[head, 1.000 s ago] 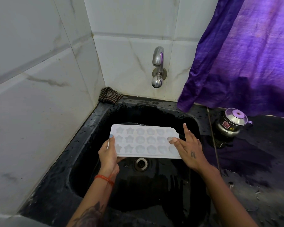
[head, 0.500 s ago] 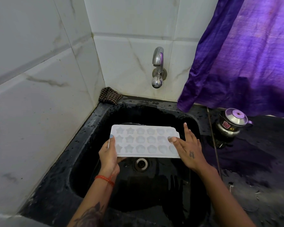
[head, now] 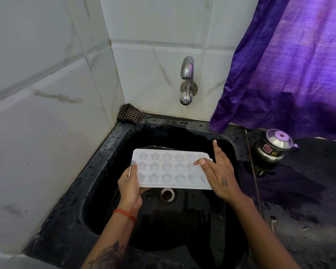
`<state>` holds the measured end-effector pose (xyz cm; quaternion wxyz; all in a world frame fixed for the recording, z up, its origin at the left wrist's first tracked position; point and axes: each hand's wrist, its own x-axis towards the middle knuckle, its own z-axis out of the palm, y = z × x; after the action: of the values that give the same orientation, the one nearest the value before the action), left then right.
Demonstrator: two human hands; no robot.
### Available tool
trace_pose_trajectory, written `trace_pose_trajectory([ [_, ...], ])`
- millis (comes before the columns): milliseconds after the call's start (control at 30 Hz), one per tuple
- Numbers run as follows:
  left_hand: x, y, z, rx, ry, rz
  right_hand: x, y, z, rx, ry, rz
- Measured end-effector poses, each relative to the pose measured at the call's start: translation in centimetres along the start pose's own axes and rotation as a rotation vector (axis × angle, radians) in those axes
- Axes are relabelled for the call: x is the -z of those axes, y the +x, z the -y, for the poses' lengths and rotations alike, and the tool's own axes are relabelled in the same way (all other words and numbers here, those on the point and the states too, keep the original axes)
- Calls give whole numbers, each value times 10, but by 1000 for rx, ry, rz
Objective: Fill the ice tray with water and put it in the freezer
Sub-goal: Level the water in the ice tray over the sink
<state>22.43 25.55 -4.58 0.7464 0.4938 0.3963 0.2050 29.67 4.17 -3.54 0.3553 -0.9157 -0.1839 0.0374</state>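
A white ice tray with star and flower shaped cells is held level over the black sink. My left hand grips its left end, thumb on top and fingers underneath. My right hand rests on the tray's right end with the fingers spread and the thumb lying on the top face. The steel tap sticks out of the tiled back wall above the sink; no water runs from it. The freezer is not in view.
The sink drain lies below the tray. A checked cloth sits in the sink's back left corner. A small steel lidded pot stands on the wet black counter at the right. A purple curtain hangs over the counter.
The tray has shifted very slightly. My right thumb has slid a little further onto the tray's right end. My left hand keeps the same grip.
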Motion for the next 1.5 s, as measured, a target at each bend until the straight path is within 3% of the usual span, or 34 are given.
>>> trace_pose_trajectory([
  [267, 0, -2, 1, 6, -4, 10, -11, 4, 3, -38, -154, 150],
  [600, -1, -2, 2, 12, -2, 10, -8, 5, 2, -4, -241, 75],
  [800, -3, -2, 1, 18, -5, 15, -10, 2, 4, -33, -156, 147],
  [1200, -2, -1, 2, 17, 14, 16, -8, 4, 1, -26, -204, 102],
  [1500, -1, 1, 1, 24, 20, 5, -4, 2, 3, -50, -96, 157],
])
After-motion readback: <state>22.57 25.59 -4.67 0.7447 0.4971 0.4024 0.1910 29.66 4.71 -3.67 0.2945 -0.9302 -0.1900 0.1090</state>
